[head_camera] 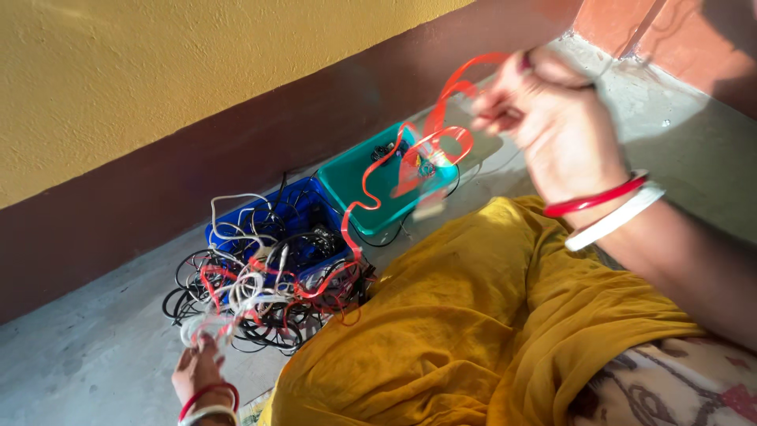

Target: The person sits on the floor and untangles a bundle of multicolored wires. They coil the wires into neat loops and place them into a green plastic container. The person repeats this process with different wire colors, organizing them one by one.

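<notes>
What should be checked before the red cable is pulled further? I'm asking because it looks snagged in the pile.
1. Right hand grips the red cable: ok, held raised, though blurred.
2. Red cable free of the tangle: not ok, its lower end runs into the knotted black and white cables.
3. Left hand steadies the tangle: ok, fingers touch a white loop at its near edge.
4. Blue tray weighted: cannot tell.
5. Green tray has room: ok, mostly bare.
</notes>
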